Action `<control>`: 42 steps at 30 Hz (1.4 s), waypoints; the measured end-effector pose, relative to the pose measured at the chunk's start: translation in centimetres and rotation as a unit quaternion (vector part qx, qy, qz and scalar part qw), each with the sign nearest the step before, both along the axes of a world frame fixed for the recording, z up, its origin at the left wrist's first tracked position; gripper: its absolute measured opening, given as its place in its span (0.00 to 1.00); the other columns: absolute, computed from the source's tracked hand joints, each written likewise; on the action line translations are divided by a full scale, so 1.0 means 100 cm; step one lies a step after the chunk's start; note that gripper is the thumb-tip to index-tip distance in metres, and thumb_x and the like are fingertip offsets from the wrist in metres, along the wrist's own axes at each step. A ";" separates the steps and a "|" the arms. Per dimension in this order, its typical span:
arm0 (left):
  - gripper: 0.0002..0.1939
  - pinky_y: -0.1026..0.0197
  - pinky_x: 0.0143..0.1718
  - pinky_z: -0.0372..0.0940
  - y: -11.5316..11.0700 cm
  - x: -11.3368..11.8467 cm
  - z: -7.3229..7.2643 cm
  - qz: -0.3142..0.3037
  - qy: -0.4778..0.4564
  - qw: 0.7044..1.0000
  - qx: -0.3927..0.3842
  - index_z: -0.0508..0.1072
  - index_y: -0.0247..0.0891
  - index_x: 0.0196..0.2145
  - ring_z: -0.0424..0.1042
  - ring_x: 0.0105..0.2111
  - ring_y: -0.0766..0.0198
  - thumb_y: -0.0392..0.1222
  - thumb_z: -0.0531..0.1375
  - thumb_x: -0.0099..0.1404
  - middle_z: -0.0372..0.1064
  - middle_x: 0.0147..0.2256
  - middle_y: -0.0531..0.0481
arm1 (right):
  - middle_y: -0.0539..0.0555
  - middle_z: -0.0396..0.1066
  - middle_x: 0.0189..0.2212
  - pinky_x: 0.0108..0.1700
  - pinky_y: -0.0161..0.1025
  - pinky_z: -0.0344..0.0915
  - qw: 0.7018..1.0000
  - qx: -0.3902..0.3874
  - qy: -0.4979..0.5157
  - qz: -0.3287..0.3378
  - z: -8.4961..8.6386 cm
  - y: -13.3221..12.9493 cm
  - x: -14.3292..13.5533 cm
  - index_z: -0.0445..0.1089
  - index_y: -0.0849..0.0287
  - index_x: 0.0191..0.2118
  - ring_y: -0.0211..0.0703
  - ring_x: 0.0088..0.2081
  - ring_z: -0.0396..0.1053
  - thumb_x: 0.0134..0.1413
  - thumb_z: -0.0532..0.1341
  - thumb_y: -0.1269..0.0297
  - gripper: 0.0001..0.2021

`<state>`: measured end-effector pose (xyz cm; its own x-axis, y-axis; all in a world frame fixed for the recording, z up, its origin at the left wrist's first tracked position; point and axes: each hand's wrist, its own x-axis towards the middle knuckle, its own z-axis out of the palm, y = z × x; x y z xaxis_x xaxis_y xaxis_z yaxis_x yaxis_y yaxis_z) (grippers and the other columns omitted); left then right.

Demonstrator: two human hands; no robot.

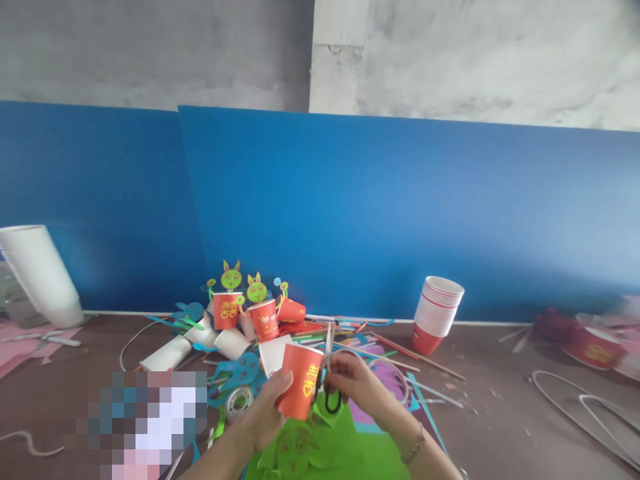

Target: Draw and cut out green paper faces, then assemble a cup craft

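Note:
My left hand (267, 412) is wrapped round a red paper cup (299, 380) with yellow characters printed on its side. The cup tilts a little, its rim up. Close against its right side, my right hand (353, 381) grips a pair of scissors (329, 347) with black handles, blades pointing upward. Whether the blades touch the cup, I cannot tell. Below both hands lies green paper (325, 450) with a face drawn on it. A roll of white tape (239, 402) rests just left of my left hand.
Two red cups with green rabbit heads (263, 320) stand behind, among white cups (167, 353) and straws. A stack of paper cups (437, 315) stands at the right, near the blue partition (400, 213). A pale cable (580, 407) loops across the right side. Part of the left is pixelated.

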<state>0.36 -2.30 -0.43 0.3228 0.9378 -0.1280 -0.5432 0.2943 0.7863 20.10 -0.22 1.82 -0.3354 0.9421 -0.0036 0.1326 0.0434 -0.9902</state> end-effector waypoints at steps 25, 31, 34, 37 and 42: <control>0.26 0.55 0.50 0.63 0.003 -0.003 0.005 0.034 -0.076 0.996 -0.034 0.74 0.35 0.43 0.72 0.44 0.52 0.54 0.67 0.49 0.76 0.38 0.46 | 0.48 0.74 0.26 0.32 0.33 0.67 0.980 -0.098 -0.137 0.106 0.015 -0.004 0.034 0.73 0.60 0.35 0.36 0.28 0.71 0.33 0.58 0.80 0.18; 0.26 0.59 0.41 0.67 0.002 -0.002 0.009 0.053 -0.088 0.993 -0.052 0.73 0.34 0.42 0.75 0.36 0.58 0.51 0.69 0.48 0.77 0.36 0.46 | 0.48 0.72 0.19 0.23 0.32 0.64 0.934 -0.023 -0.341 0.100 0.020 -0.009 0.026 0.74 0.60 0.29 0.37 0.22 0.70 0.36 0.56 0.78 0.13; 0.27 0.59 0.41 0.67 0.002 -0.002 0.008 0.055 -0.092 0.992 -0.060 0.72 0.33 0.44 0.75 0.37 0.57 0.49 0.69 0.48 0.77 0.36 0.46 | 0.49 0.70 0.17 0.26 0.35 0.63 0.915 0.026 -0.398 0.060 0.020 -0.013 0.024 0.72 0.59 0.19 0.40 0.23 0.68 0.32 0.59 0.77 0.07; 0.31 0.56 0.46 0.66 0.002 -0.001 0.008 0.051 -0.088 0.993 -0.061 0.70 0.33 0.48 0.73 0.43 0.52 0.49 0.69 0.48 0.76 0.39 0.44 | 0.50 0.68 0.15 0.26 0.38 0.62 0.888 0.048 -0.455 0.039 0.015 -0.017 0.018 0.67 0.59 0.13 0.42 0.22 0.67 0.30 0.60 0.77 0.07; 0.34 0.53 0.51 0.62 0.002 -0.001 0.007 0.034 -0.097 0.994 -0.043 0.68 0.34 0.52 0.71 0.47 0.49 0.50 0.68 0.49 0.75 0.42 0.44 | 0.54 0.70 0.19 0.27 0.39 0.63 0.857 0.053 -0.511 0.022 0.003 -0.019 0.008 0.68 0.61 0.15 0.44 0.25 0.69 0.32 0.58 0.78 0.07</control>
<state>0.21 -2.06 0.24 0.2858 0.9464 -0.1502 -0.7031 0.3136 0.6381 20.94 -2.11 2.12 -0.2428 0.9421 -0.2314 0.9253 0.1532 -0.3469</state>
